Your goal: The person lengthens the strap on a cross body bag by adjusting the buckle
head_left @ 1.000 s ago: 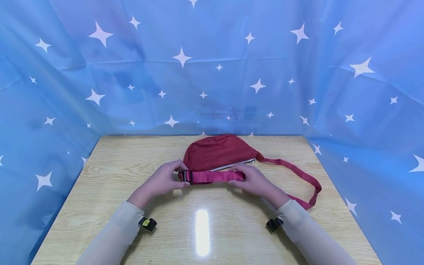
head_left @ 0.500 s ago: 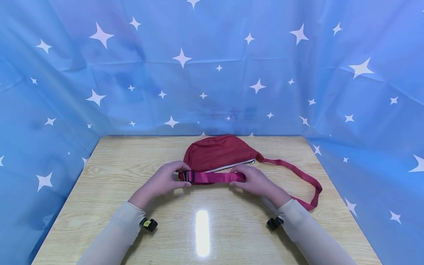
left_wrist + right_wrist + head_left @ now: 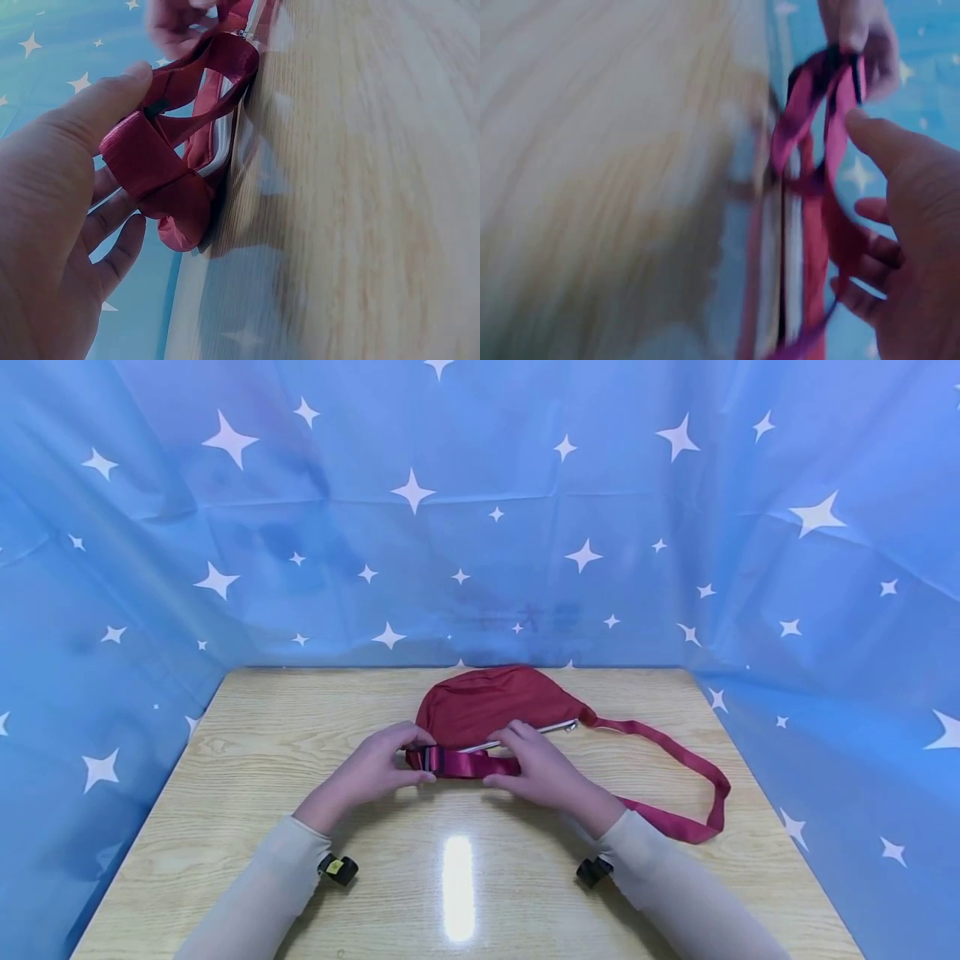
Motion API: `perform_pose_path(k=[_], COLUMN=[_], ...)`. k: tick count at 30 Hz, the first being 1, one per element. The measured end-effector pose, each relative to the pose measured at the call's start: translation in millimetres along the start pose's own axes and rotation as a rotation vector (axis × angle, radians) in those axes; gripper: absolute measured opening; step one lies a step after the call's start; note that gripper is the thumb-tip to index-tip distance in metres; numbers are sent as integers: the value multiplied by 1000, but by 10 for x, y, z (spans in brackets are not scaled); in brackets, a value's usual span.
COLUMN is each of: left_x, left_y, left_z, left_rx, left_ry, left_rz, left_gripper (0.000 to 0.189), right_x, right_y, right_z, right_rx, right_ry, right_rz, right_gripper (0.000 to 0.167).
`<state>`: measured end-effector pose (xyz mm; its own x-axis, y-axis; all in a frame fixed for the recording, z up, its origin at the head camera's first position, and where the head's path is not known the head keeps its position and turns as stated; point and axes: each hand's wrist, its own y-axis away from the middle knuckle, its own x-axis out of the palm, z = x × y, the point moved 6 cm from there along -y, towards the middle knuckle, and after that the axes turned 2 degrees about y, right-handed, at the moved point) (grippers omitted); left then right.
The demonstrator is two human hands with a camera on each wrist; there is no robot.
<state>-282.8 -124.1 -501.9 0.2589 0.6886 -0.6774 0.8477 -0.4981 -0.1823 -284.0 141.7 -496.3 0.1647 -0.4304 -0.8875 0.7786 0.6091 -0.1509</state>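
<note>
A dark red waist bag (image 3: 495,706) lies on the far part of the table, its silver zipper (image 3: 561,726) along the near edge. My left hand (image 3: 371,768) pinches the folded crimson strap (image 3: 468,765) beside its black slider buckle (image 3: 431,759), at the bag's left end. In the left wrist view the strap (image 3: 142,154) forms a loop between thumb and fingers. My right hand (image 3: 543,768) is around the strap's right part with thumb and fingers spread apart. In the blurred right wrist view, the strap loop (image 3: 799,116) runs beyond the thumb, the fingers close to the strap.
A loose length of strap (image 3: 701,768) curves out to the right of the bag and back under my right forearm. The wooden table (image 3: 300,710) ends at a blue curtain with white stars (image 3: 480,527). Light reflects off the tabletop near the front.
My right hand has loosened its pinch and slid left along the strap toward the left hand. The loose strap at the right shifted slightly. My left hand stays at the buckle.
</note>
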Motion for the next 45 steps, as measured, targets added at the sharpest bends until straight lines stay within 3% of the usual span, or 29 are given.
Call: perform_pose_path(k=[5, 9, 13, 19, 26, 30, 37, 45], left_x=[9, 23, 30, 34, 56, 60, 35, -95], left_y=[-2, -15, -24, -26, -56, -52, -20, 61], left_z=[1, -21, -32, -41, -136, -161, -145, -35], left_rx=[17, 56, 61, 8, 18, 20, 20, 1], left_ry=[14, 15, 5, -28, -215, -269, -267, -193], left_rz=[-7, -12, -17, -20, -58, -83, -108, -126], left_gripper=[45, 46, 49, 59, 56, 53, 51, 49], right_x=[116, 228, 284, 284, 283, 292, 230, 123], right_y=[-240, -378, -439, -452, -465, -472, -453, -394], right_z=[335, 440, 434, 417, 452, 489, 517, 360], right_rx=[-104, -136, -128, -118, -129, -141, -135, -97], right_ry=[-6, -18, -58, -117, -98, -71, -47, -58], right_rz=[-9, -5, -14, -14, -34, -50, -91, -94], right_gripper=[61, 54, 46, 42, 45, 47, 44, 42])
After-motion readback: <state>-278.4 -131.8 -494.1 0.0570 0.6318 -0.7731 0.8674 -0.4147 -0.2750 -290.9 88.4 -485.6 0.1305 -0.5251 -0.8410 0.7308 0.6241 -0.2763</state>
